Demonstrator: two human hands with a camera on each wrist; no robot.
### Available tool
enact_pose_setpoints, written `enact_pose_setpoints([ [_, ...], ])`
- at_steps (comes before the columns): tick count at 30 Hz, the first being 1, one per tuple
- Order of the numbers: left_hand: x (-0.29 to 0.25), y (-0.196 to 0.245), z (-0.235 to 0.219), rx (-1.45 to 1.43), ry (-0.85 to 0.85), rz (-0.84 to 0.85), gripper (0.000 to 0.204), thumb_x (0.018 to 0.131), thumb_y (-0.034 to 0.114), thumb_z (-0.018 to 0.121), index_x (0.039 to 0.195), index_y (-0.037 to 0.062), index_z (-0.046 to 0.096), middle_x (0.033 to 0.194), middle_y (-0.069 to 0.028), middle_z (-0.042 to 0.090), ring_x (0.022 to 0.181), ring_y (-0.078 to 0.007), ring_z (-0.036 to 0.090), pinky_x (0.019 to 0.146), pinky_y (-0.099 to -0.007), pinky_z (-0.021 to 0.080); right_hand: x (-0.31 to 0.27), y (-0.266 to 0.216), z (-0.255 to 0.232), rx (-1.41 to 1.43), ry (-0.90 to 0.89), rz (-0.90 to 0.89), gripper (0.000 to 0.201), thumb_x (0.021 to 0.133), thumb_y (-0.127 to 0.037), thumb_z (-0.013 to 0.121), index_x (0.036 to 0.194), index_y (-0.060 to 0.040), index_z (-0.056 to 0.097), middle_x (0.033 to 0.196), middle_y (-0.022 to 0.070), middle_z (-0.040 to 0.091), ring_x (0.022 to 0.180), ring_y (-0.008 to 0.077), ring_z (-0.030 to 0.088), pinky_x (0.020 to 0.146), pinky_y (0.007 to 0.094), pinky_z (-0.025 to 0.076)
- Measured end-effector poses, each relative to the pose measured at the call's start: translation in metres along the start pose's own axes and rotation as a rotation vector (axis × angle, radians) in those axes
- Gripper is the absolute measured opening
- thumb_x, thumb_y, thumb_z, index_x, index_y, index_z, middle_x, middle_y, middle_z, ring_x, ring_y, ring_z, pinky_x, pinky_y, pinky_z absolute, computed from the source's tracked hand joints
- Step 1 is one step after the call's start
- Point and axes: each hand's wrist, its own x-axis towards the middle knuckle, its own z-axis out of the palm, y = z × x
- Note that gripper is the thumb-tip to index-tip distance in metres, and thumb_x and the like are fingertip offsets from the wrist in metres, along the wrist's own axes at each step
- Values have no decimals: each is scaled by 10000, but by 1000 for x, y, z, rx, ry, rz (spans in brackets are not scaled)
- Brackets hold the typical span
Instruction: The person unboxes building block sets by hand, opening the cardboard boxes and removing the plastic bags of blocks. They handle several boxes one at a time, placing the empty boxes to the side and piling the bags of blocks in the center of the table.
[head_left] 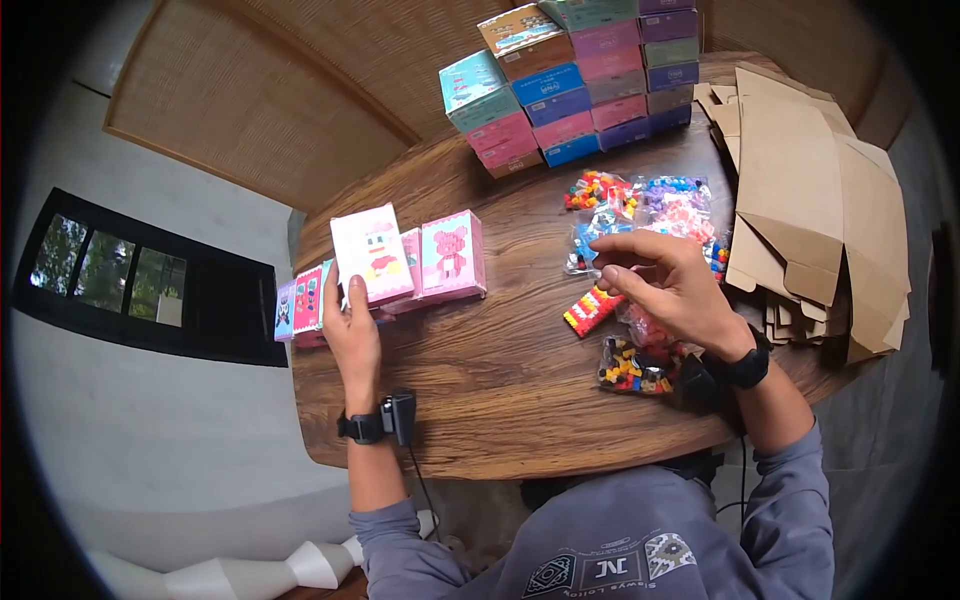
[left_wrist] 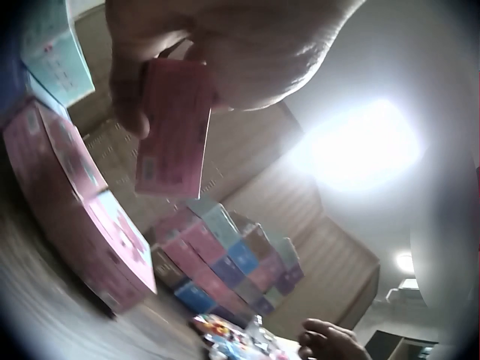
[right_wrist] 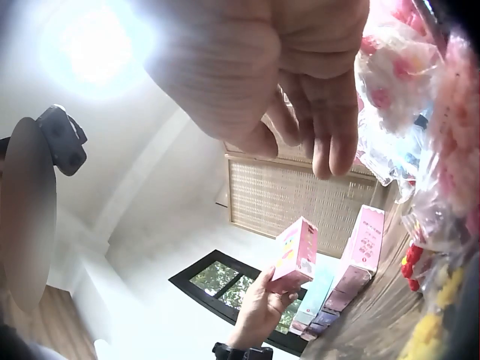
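My left hand (head_left: 355,338) grips a small pink and white box (head_left: 362,232) with a colourful picture on its front. It is held up over a row of similar boxes, among them a pink box with a bear picture (head_left: 452,255). In the left wrist view the held box (left_wrist: 174,127) shows its plain pink side between thumb and fingers. My right hand (head_left: 678,282) hovers above clear bags of toy bricks (head_left: 690,205), its fingers loosely bent with nothing between them. Below its fingertips lies a red and yellow block of joined bricks (head_left: 592,312).
A tall stack of coloured boxes (head_left: 590,100) stands at the back of the wooden table (head_left: 450,370). Flattened brown cardboard (head_left: 810,190) is piled at the right edge. Another bag of mixed bricks (head_left: 632,368) lies near the right forearm.
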Motion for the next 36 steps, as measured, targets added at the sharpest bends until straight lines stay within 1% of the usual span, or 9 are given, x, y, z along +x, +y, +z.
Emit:
enact_pose_setpoints([
  [2,12,-24,-5,142,73,169,470,1012,236,533,1377,-56,475,1171,-183,642,972,-171,639,772,-286,526,1,0,0,-10,-3,6,283,932,-77,640,1189,41,636,1057,112,686,945,161,687,796,278,575],
  [5,14,-25,-10,224,5,22,466,985,243,567,1347,-46,516,1192,-210,639,1010,-224,639,821,-334,516,1,1,0,6,-9,8,278,934,-81,637,1183,43,638,1053,112,688,937,161,689,793,276,575],
  [8,17,-32,-11,383,43,110,442,948,234,601,1296,-35,565,1194,-227,633,1069,-288,624,889,-381,493,1,2,1,-10,-7,15,269,933,-92,638,1169,37,648,1034,109,697,926,152,691,780,271,575],
  [11,15,-31,-9,511,84,237,457,926,256,634,1272,-40,586,1184,-210,654,1050,-256,637,893,-358,494,2,2,0,-71,-4,0,252,930,-99,642,1147,28,663,1009,105,707,902,140,692,755,261,572],
  [17,6,-6,-1,650,140,256,488,848,269,700,1233,-15,606,1215,-205,624,1127,-358,588,961,-436,459,2,4,0,-103,-9,-17,241,922,-100,648,1134,13,675,982,98,716,866,128,690,718,248,563],
  [20,4,3,3,661,102,138,537,807,320,739,1230,12,617,1243,-195,610,1160,-352,570,975,-436,454,2,4,-1,-109,-9,-23,243,921,-102,649,1135,10,676,979,98,718,864,128,691,719,251,563],
  [23,3,-11,0,779,74,281,566,786,358,759,1217,14,631,1246,-178,619,1159,-341,570,996,-429,441,2,3,-2,-110,-18,-11,244,919,-103,651,1134,10,677,985,101,720,860,128,691,717,251,562],
  [29,-4,-13,6,793,52,266,548,772,377,769,1178,29,651,1229,-151,629,1162,-331,551,1007,-433,432,2,4,-1,-133,-20,-19,243,921,-107,651,1133,8,680,985,101,722,852,127,690,713,251,561],
  [36,-7,-5,10,420,-7,286,367,815,162,747,1133,1,658,1156,-123,648,1061,-246,610,878,-365,509,2,3,-1,-87,-32,-6,241,931,-110,640,1141,2,678,972,94,722,850,120,686,714,250,559],
])
